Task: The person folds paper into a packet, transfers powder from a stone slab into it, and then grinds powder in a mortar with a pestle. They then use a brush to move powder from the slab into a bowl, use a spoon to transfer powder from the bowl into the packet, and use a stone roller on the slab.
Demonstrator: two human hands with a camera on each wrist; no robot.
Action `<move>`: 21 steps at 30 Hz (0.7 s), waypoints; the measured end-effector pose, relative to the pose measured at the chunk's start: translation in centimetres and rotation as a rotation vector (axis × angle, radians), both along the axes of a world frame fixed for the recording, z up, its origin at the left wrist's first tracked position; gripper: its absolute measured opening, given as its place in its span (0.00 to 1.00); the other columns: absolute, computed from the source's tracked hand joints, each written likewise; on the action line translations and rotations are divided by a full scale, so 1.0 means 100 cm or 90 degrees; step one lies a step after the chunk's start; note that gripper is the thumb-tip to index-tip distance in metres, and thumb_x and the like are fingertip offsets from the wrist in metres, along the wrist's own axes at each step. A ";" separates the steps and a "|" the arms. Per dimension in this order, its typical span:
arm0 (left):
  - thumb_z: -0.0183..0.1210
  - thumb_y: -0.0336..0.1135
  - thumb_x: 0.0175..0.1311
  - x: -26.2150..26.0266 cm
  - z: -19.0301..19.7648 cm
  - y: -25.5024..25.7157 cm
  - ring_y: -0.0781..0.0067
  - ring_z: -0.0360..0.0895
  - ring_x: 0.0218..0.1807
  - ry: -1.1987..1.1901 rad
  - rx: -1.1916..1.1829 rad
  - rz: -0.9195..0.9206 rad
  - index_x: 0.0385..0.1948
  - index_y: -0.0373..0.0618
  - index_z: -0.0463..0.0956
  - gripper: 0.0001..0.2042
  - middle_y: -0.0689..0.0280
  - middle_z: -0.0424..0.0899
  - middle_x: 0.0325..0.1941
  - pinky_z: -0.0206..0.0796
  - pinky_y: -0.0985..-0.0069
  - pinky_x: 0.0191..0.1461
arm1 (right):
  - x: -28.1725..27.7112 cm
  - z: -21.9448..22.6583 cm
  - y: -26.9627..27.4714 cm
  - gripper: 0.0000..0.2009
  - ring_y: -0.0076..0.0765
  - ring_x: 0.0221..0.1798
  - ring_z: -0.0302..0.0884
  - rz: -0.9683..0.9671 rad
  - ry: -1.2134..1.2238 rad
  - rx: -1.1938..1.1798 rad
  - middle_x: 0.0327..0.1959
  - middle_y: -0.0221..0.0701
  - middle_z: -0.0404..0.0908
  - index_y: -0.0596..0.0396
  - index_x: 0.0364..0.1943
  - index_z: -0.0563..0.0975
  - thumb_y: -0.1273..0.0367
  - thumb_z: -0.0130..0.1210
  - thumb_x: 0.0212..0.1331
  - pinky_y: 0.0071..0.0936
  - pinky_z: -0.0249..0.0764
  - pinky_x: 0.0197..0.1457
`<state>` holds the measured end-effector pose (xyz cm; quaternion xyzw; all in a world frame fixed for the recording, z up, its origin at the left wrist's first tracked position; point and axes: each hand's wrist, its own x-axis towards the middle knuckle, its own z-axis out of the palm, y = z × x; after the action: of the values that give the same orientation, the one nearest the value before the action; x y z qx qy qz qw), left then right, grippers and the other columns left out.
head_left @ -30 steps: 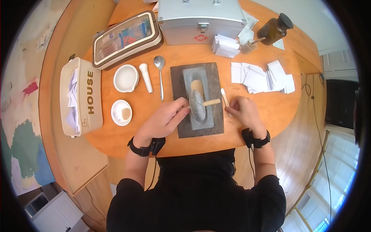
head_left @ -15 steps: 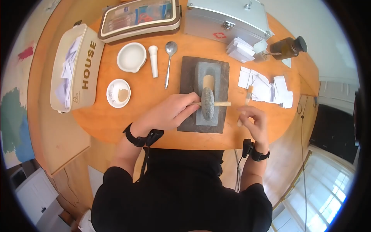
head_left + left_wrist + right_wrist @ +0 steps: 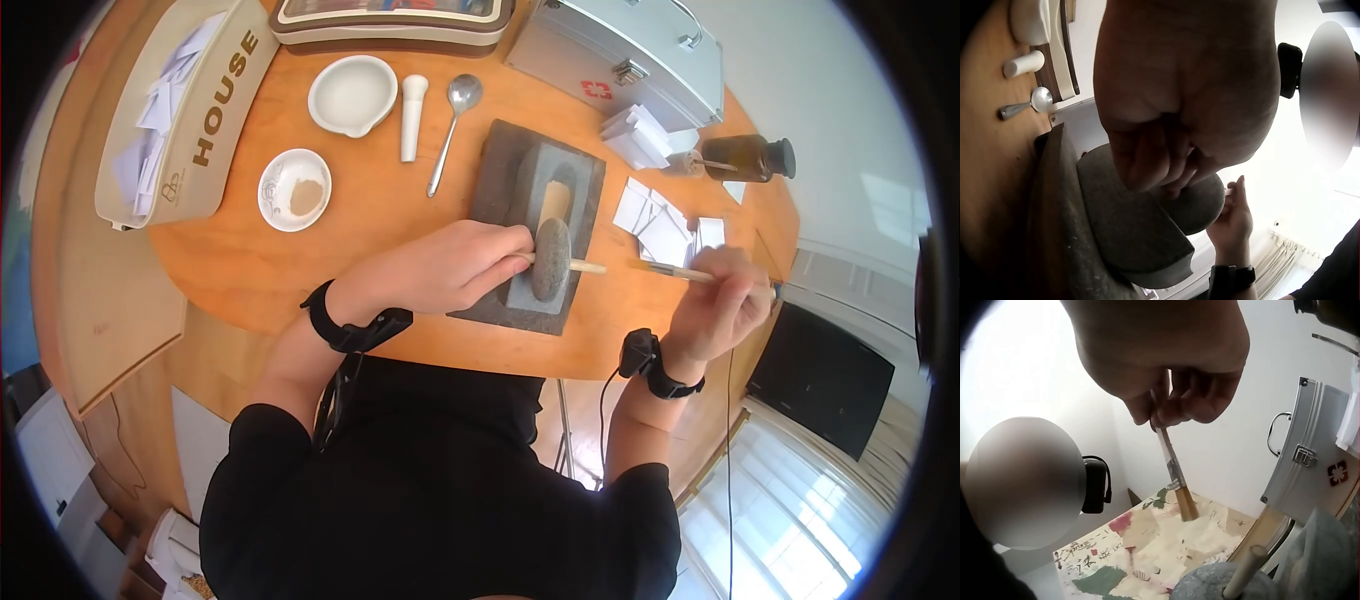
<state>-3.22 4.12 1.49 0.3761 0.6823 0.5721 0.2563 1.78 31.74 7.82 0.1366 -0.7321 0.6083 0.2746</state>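
My left hand (image 3: 445, 265) grips the near-left end of a wooden axle (image 3: 590, 267) that runs through a grey stone grinding wheel (image 3: 552, 262). The wheel stands upright in a stone trough (image 3: 548, 160), with tan powder (image 3: 556, 203) lying in the groove beyond it. A dark slab (image 3: 498, 155) lies under the trough. My right hand (image 3: 720, 305) pinches the handle of a small flat brush (image 3: 1169, 453), held right of the wheel. Its light-brown bristles (image 3: 1187, 506) point down in the right wrist view.
Left on the table are a white mortar (image 3: 352, 95), a pestle (image 3: 412, 115), a spoon (image 3: 445, 140) and a small bowl (image 3: 295, 190) with powder. A cream bin (image 3: 215, 125) holds papers. White paper packets (image 3: 655, 225), a brown bottle (image 3: 740, 158) and a metal case (image 3: 620, 60) stand right.
My right hand has lifted the brush from beside the slab and moved right, turning it so the bristles face the wheel. My left hand stays on the axle. The head view has shifted.
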 end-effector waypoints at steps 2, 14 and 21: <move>0.49 0.32 0.72 0.000 0.002 -0.001 0.46 0.76 0.36 0.000 0.001 -0.004 0.39 0.37 0.72 0.07 0.51 0.78 0.30 0.66 0.60 0.39 | -0.008 0.004 -0.014 0.12 0.26 0.18 0.67 0.076 -0.049 -0.092 0.22 0.35 0.75 0.62 0.29 0.75 0.67 0.54 0.69 0.22 0.60 0.22; 0.49 0.32 0.71 0.003 -0.001 -0.003 0.46 0.76 0.34 0.012 0.002 -0.004 0.40 0.38 0.72 0.07 0.51 0.78 0.29 0.66 0.60 0.37 | -0.039 -0.007 -0.023 0.09 0.24 0.20 0.74 0.068 -0.395 -0.152 0.26 0.34 0.80 0.62 0.33 0.79 0.70 0.53 0.68 0.20 0.70 0.25; 0.50 0.31 0.71 0.004 -0.003 -0.002 0.47 0.76 0.33 0.008 0.001 -0.010 0.40 0.37 0.72 0.06 0.52 0.78 0.28 0.66 0.61 0.36 | -0.034 -0.006 -0.020 0.08 0.25 0.21 0.75 0.098 -0.423 -0.107 0.22 0.33 0.78 0.63 0.34 0.78 0.71 0.54 0.68 0.21 0.70 0.26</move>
<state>-2.83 3.96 1.21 0.3851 0.6807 0.5681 0.2561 -1.63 29.72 7.17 -0.0369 -0.7162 0.6968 -0.0148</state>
